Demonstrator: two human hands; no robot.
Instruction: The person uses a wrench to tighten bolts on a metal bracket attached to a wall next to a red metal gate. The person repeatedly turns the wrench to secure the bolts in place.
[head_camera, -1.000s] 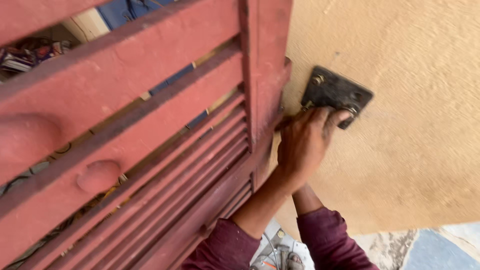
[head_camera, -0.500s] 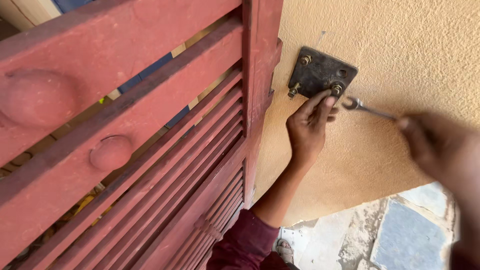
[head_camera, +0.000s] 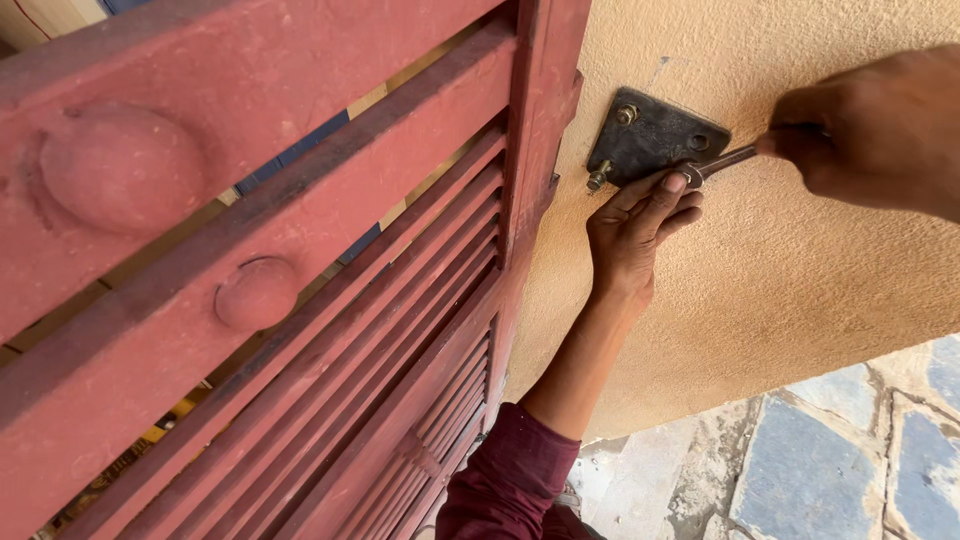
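A dark metal bracket plate (head_camera: 648, 140) is bolted to a rough tan wall (head_camera: 800, 270); a bolt (head_camera: 627, 114) shows at its top and another (head_camera: 598, 180) at its lower left corner. My left hand (head_camera: 640, 225) reaches up from below, fingertips pressed on the plate's lower edge beside a wrench head. My right hand (head_camera: 872, 130) comes in from the right and grips the handle of a slim metal wrench (head_camera: 722, 163), whose head sits at the plate's lower right bolt.
A red louvred wooden gate (head_camera: 300, 300) with round knobs fills the left half, its upright post next to the plate. Stone paving (head_camera: 830, 470) lies below at the lower right. My maroon sleeve (head_camera: 510, 480) shows at the bottom.
My right hand has come closer from the right, and the wrench head has reached the plate's lower right bolt. My left hand stays under the plate.
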